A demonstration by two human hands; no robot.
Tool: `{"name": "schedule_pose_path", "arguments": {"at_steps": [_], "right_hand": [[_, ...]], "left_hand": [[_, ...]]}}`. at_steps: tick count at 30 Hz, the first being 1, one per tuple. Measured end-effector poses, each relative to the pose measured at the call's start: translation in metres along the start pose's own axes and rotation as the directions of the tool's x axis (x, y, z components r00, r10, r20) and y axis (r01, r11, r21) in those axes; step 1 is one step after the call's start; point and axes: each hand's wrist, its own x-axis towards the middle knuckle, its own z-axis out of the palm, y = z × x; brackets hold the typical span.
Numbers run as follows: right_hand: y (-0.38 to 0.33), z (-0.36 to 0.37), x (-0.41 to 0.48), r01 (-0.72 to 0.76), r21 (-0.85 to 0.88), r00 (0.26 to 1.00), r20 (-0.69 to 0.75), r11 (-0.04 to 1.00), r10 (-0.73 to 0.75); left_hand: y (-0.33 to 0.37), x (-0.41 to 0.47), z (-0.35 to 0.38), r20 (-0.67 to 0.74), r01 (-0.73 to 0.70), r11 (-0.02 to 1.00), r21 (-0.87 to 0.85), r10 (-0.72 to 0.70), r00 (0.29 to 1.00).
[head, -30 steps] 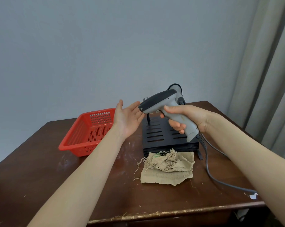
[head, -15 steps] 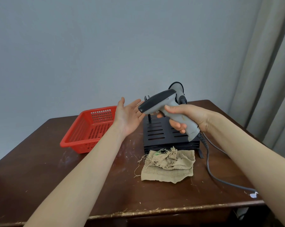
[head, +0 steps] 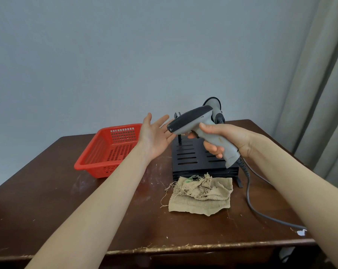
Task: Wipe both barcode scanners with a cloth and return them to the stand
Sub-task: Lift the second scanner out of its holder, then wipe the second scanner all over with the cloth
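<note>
Grips grey barcode scanner (head: pixel 193 121) by its handle with right hand (head: pixel 227 141), nose at left hand (head: pixel 156 136), fingers straight, empty; below, scratched wooden table (head: pixel 47 200), frayed cloth (head: pixel 203 197), grey wall (head: pixel 125 55) behind.

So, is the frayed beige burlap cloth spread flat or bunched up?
Bunched up: the frayed beige burlap cloth lies rumpled on the brown wooden table.

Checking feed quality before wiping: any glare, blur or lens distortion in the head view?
Head view: soft even light, no glare on the held grey barcode scanner; frayed beige cloth threads sharp; wide-angle distortion tilts the grey curtain at the right edge.
</note>
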Motion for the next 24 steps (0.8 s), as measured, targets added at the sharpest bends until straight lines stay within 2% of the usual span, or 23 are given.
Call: {"name": "schedule_pose_path", "arguments": {"at_steps": [4,10,18,20,21,22,24], "right_hand": [[0.002,0.002,-0.003,0.012,-0.003,1.000,-0.008,1.000,-0.012],[0.002,0.005,-0.008,0.035,0.010,0.998,-0.046,0.999,-0.035],[0.002,0.009,-0.015,0.032,-0.021,0.997,-0.064,0.999,-0.034],[0.003,0.008,-0.015,0.030,-0.015,0.997,-0.067,0.999,-0.031],[0.003,0.007,-0.015,0.032,-0.008,0.998,-0.063,0.999,-0.032],[0.004,0.006,-0.016,0.036,-0.002,0.998,-0.059,0.999,-0.036],[0.004,0.003,-0.018,0.049,0.018,0.997,-0.066,0.999,-0.047]], "left_hand": [[0.000,-0.003,-0.002,-0.031,-0.022,0.998,0.065,0.024,0.999],[0.000,-0.007,0.002,0.013,0.010,1.000,0.016,-0.010,1.000],[-0.003,-0.014,0.005,-0.002,-0.009,0.998,0.061,0.009,1.000],[-0.008,-0.018,0.004,-0.068,-0.010,0.983,0.181,0.022,0.997],[-0.014,-0.021,0.004,-0.101,-0.001,0.954,0.300,0.033,0.994],[-0.020,-0.027,0.003,-0.115,0.012,0.893,0.449,0.045,0.992],[-0.034,-0.038,0.000,-0.047,-0.012,0.666,0.746,0.071,0.996]]}}
